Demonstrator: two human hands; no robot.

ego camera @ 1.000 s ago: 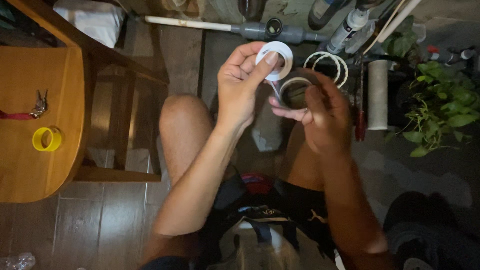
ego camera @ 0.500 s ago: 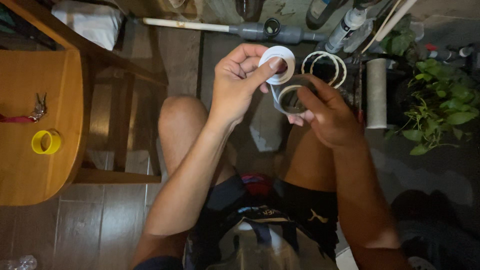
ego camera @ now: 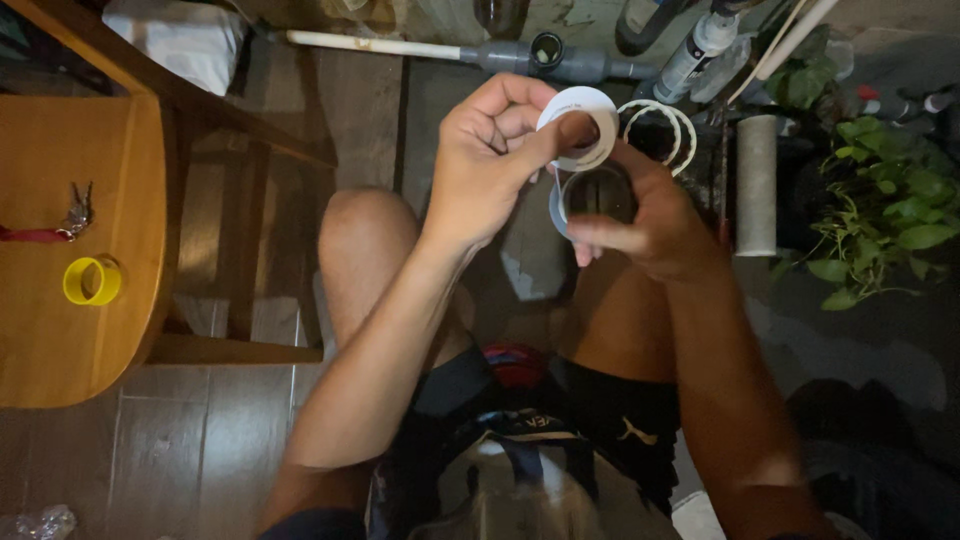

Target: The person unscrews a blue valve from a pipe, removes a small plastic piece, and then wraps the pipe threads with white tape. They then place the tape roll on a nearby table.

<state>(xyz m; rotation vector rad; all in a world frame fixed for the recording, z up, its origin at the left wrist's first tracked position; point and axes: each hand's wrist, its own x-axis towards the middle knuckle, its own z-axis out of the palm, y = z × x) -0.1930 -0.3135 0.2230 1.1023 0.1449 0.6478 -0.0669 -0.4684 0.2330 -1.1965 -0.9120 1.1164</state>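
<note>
I'm seeing the left hand (ego camera: 490, 165) pinching a white tape roll (ego camera: 583, 128) above the knees, and the right hand (ego camera: 640, 225) gripping a pipe fitting (ego camera: 590, 195) just below it. Wooden table (ego camera: 60, 300) sitting left with yellow ring (ego camera: 91, 281) and keys (ego camera: 75, 212); tiled floor (ego camera: 180, 440), plant (ego camera: 890, 215) right.

Both forearms (ego camera: 380, 350) are bare, with no sleeves, watch or rings showing. The person wears dark shorts (ego camera: 600, 420) with small pale markings, knees bare.
</note>
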